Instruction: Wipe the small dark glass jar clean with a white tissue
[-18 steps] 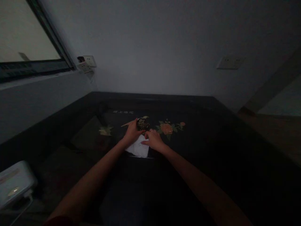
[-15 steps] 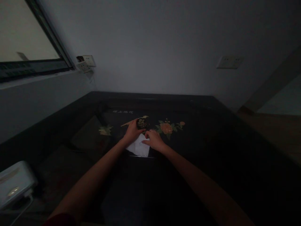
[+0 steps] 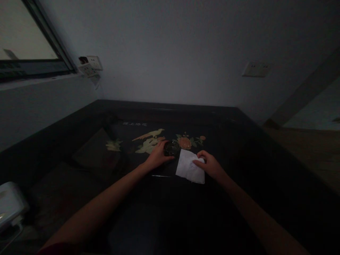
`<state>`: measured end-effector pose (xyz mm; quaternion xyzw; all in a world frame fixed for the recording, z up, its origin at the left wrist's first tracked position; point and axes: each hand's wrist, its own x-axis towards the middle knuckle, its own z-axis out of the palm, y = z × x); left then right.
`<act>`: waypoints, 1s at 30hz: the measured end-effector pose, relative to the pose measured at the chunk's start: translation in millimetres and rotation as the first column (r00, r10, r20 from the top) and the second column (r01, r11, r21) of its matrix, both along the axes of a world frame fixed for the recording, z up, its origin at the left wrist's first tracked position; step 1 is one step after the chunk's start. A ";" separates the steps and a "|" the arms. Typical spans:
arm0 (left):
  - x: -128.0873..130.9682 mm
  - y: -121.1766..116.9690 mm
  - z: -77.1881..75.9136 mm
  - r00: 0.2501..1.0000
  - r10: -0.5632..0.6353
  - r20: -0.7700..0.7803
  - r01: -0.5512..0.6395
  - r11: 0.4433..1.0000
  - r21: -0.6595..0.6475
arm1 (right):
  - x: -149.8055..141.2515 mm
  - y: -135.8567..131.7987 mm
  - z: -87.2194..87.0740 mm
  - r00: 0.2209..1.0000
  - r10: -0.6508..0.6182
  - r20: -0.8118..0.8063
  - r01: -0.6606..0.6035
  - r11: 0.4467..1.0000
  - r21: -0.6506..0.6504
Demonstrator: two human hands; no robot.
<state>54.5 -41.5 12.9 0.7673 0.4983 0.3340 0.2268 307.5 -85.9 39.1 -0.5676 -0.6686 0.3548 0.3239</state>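
Note:
My left hand (image 3: 158,156) is closed around the left side of a small round glass dish (image 3: 172,148), which looks dark in this dim light. Its thumb lies along the near side of the glass. To the right, my right hand (image 3: 209,164) pinches the right edge of a white tissue (image 3: 190,166) between thumb and fingers. The tissue hangs spread out, close to the dish. Beneath both is a glossy black tabletop (image 3: 148,198) with a painted bird (image 3: 151,134) and a pink flower (image 3: 185,142).
At the lower left edge stands a white device (image 3: 12,203) with a cable. A pale wall (image 3: 170,53) rises behind the table, with sockets (image 3: 90,65) on the left and a socket plate (image 3: 256,69) on the right. A window (image 3: 26,35) is at upper left.
My right hand has drawn the tissue to the right, away from my left hand. My left hand and the glass dish have shifted right and slightly nearer. The view has turned a little.

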 end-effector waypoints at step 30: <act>36.9 -59.2 13.1 0.990 -0.123 -0.068 0.116 0.989 -0.089 | -17.0 -33.0 -17.7 0.989 -0.032 -0.147 0.053 0.989 0.141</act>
